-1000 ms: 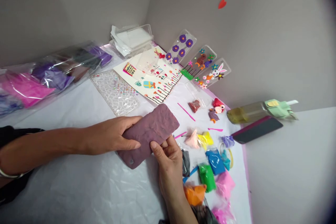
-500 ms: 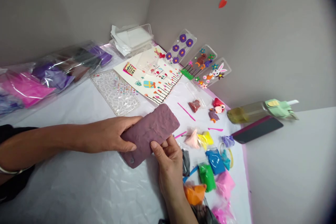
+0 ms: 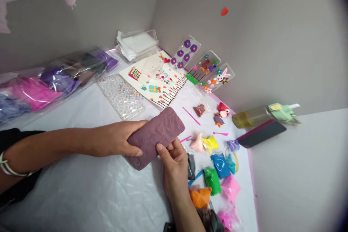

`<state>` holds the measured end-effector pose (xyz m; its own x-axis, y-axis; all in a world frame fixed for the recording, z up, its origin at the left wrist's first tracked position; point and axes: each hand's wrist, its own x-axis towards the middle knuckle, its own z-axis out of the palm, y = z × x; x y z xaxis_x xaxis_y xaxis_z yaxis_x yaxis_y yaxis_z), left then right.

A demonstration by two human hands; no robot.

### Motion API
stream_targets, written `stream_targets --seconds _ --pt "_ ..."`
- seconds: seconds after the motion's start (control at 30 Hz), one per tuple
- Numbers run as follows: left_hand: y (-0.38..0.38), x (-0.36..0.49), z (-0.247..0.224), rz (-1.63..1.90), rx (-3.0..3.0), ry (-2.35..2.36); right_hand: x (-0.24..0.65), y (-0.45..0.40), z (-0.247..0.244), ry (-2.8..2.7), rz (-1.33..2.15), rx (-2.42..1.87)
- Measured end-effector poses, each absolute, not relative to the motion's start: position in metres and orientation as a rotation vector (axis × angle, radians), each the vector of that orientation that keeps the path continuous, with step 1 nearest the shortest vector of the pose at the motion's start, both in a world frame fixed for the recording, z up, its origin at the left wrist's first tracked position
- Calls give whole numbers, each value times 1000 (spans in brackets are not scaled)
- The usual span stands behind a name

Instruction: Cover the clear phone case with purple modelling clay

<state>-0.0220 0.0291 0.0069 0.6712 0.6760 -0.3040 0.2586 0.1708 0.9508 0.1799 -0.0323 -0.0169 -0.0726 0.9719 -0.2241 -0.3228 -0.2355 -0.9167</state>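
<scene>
Observation: a rounded-rectangular mauve clay slab (image 3: 155, 137) with a lumpy, finger-marked face is held between two bare hands, over a crinkled white plastic table sheet (image 3: 81, 197). A small round grey mark shows near its lower-left corner (image 3: 137, 162). Whether the slab touches the sheet cannot be told.

The left hand (image 3: 115, 139) is partly closed around the slab's left end, fingers curled over its upper edge. The right hand (image 3: 174, 170) is half closed at the lower edge, thumb (image 3: 161, 148) pressed on the clay face.

Nearby, right of the slab: a thin pink plastic modelling stick (image 3: 187, 139), a dark grey clay packet (image 3: 191, 166), and a blue clay packet (image 3: 220, 165). Beyond lie clear phone cases with purple clay flowers (image 3: 186, 53).

Risks: thumb pressure could dent the soft clay face. Gripping the edges could distort the outline or lift the clay from any backing. With only edge contact, a slip could drop the slab onto the packets, where its face could pick up other colours.
</scene>
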Motion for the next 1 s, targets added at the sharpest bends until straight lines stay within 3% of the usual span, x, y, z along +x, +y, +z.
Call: stream_targets --seconds 0.3,0.53,0.8,1.0 --pt "41 -31 -11 406 1155 442 180 -29 -25 -851 1434 -1089" --pt "42 -26 -20 690 1155 631 175 -26 -18 -696 1359 -1040" --pt "33 -8 26 875 1181 487 168 -37 32 -547 1351 -840" --pt "25 8 103 1035 1214 485 161 -31 94 -849 1155 -786"
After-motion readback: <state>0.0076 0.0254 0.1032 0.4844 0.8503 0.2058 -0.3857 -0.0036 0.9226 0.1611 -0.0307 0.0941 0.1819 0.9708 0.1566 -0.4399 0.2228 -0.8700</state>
